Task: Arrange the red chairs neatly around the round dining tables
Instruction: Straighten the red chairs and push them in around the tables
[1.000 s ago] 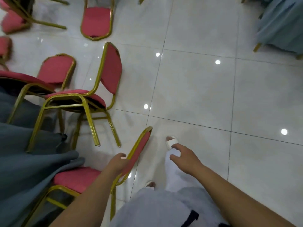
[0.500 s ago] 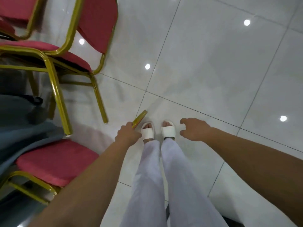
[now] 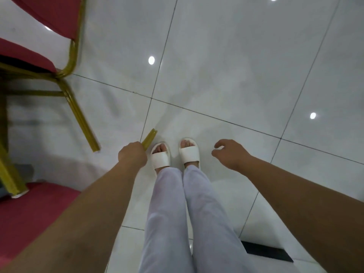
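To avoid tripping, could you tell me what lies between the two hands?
In the head view, only the person's slippered feet stand between the left hand, gripping a chair frame, and the empty right hand.

- And that's two in red: far chair (image 3: pixel 27 56), near chair (image 3: pixel 35 217).
- A pair up front: left hand (image 3: pixel 132 154), right hand (image 3: pixel 231 154).
- Two white slippers (image 3: pixel 160 156).
- One dark strip (image 3: pixel 266 251) on the floor.

Even, fairly bright overhead light. Small round lamp reflections (image 3: pixel 151 60) glare on glossy white floor tiles (image 3: pixel 236 85). Soft grey shadows spread at left. The near red chair (image 3: pixel 29 217) looks blurred, and lines bend at the edges.
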